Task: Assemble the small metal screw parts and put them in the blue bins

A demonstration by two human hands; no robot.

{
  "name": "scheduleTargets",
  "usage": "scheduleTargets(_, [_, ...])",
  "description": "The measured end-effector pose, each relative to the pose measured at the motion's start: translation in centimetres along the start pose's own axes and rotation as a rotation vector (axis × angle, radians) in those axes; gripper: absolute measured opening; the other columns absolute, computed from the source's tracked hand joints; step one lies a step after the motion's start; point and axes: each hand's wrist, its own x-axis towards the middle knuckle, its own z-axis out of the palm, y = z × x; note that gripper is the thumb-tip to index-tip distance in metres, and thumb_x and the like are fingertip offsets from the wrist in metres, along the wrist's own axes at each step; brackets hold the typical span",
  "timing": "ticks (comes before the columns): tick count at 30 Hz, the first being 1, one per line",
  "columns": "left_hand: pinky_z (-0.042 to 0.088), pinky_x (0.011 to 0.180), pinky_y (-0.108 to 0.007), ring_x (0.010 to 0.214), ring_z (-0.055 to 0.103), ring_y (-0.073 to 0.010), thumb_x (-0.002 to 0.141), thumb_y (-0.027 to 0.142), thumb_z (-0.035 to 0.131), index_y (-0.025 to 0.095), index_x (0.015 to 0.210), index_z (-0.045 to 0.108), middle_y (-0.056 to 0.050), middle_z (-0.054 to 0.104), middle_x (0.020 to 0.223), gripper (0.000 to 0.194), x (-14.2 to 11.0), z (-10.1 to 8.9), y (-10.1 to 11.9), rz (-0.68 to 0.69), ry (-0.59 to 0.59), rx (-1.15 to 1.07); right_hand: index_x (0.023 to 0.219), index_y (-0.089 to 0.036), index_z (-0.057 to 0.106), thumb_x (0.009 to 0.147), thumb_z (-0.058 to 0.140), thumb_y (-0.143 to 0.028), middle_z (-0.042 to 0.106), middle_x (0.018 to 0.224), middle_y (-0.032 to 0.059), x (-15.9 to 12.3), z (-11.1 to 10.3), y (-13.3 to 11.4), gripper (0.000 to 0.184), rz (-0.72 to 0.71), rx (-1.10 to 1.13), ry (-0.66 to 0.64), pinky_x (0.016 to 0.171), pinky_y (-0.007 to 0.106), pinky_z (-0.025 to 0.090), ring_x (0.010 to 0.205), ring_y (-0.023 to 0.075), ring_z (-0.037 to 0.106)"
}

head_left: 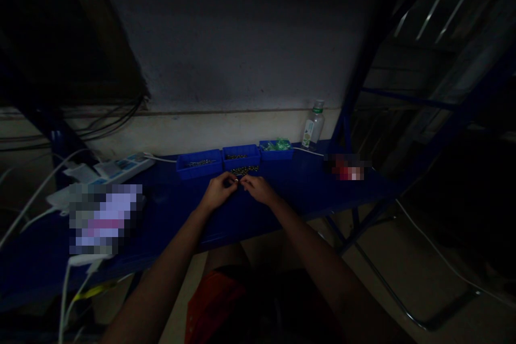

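My left hand (pixel 219 192) is closed in a pinch, with a tiny pale piece at its fingertips, too small to name. Close beside it, my right hand (pixel 259 190) also pinches; whatever lies between its fingers is too small to make out. Both hands are over the blue table (pixel 169 199). Just beyond the fingertips lies a loose pile of small brassy metal parts (pixel 244 170). Behind it stand a blue bin with long thin metal pieces (pixel 199 166), a middle blue bin with small dark parts (pixel 241 161), and a right blue bin with green plastic (pixel 276 152).
A clear bottle (pixel 314 126) stands at the back right, near a pixelated red item (pixel 347 167). On the left are a white power strip (pixel 124 166) with plugs and a pixelated flat object (pixel 107 220). White cables (pixel 66 290) hang off the left edge. Blue frame posts flank the table.
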Motion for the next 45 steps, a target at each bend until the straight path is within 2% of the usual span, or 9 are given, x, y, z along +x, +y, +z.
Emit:
scheduleTargets(4, [0.043, 0.063, -0.023, 0.066, 0.057, -0.0129, 0.072, 0.03, 0.053, 0.016, 0.087, 0.059, 0.0, 0.063, 0.075, 0.022, 0.0, 0.2, -0.4, -0.024, -0.045, -0.003, 0.085, -0.019, 0.06, 0.088, 0.04, -0.033, 0.061, 0.069, -0.0017, 0.0, 0.0, 0.0, 0.024, 0.016, 0.017, 0.055, 0.062, 0.017, 0.036, 0.062, 0.0082, 0.054])
scheduleTargets(9, [0.042, 0.06, -0.022, 0.065, 0.056, -0.013, 0.073, 0.031, 0.052, 0.016, 0.091, 0.06, 0.0, 0.063, 0.075, 0.025, 0.1, 0.5, -1.0, -0.015, -0.098, 0.04, 0.085, -0.019, 0.061, 0.084, 0.046, -0.039, 0.063, 0.072, -0.0004, 0.0, 0.6, 0.5, 0.026, 0.01, 0.009, 0.044, 0.061, 0.018, 0.036, 0.062, 0.0092, 0.054])
scheduleTargets(16, [0.043, 0.061, -0.023, 0.067, 0.057, -0.0139, 0.074, 0.034, 0.053, 0.015, 0.094, 0.062, -0.003, 0.065, 0.079, 0.029, 0.2, 0.4, -0.9, 0.0, -0.08, 0.051, 0.084, -0.02, 0.061, 0.083, 0.048, -0.03, 0.064, 0.075, -0.0007, 0.1, 0.6, 0.7, 0.017, 0.02, -0.04, 0.037, 0.063, 0.018, 0.038, 0.065, 0.0097, 0.055])
scheduleTargets(24, [0.044, 0.064, -0.025, 0.069, 0.057, -0.0152, 0.079, 0.042, 0.049, 0.015, 0.095, 0.063, -0.005, 0.065, 0.083, 0.035, 0.1, 0.2, -0.5, 0.02, -0.067, 0.014, 0.082, -0.019, 0.06, 0.082, 0.047, -0.027, 0.061, 0.07, -0.0031, 0.0, 0.3, 0.5, 0.016, 0.003, 0.051, 0.079, 0.059, 0.017, 0.037, 0.062, 0.0084, 0.052])
scheduleTargets(33, [0.043, 0.065, -0.025, 0.07, 0.054, -0.014, 0.078, 0.043, 0.052, 0.015, 0.092, 0.064, -0.005, 0.061, 0.081, 0.033, 0.0, 0.2, 0.4, 0.102, -0.071, -0.039, 0.085, -0.017, 0.063, 0.081, 0.049, -0.028, 0.063, 0.076, -0.0021, 0.1, 0.5, 1.2, 0.018, -0.03, 0.122, -0.003, 0.061, 0.017, 0.037, 0.066, 0.0085, 0.054])
scheduleTargets(40, [0.043, 0.064, -0.025, 0.068, 0.053, -0.0137, 0.077, 0.045, 0.052, 0.016, 0.093, 0.064, -0.004, 0.06, 0.079, 0.036, 0.1, 0.2, 0.1, 0.09, -0.037, -0.042, 0.09, -0.016, 0.062, 0.079, 0.052, -0.032, 0.064, 0.077, -0.0001, 0.4, 0.7, 1.3, 0.022, 0.039, 0.244, 0.023, 0.061, 0.018, 0.04, 0.066, 0.0094, 0.056])
scheduleTargets(45, [0.043, 0.063, -0.024, 0.067, 0.053, -0.0132, 0.077, 0.045, 0.054, 0.016, 0.093, 0.065, -0.004, 0.059, 0.079, 0.035, 0.1, 0.3, -0.1, 0.099, -0.041, -0.058, 0.087, -0.016, 0.062, 0.077, 0.054, -0.032, 0.063, 0.078, 0.0002, 0.5, 0.8, 1.6, 0.021, 0.038, 0.336, 0.022, 0.064, 0.019, 0.041, 0.067, 0.0098, 0.056])
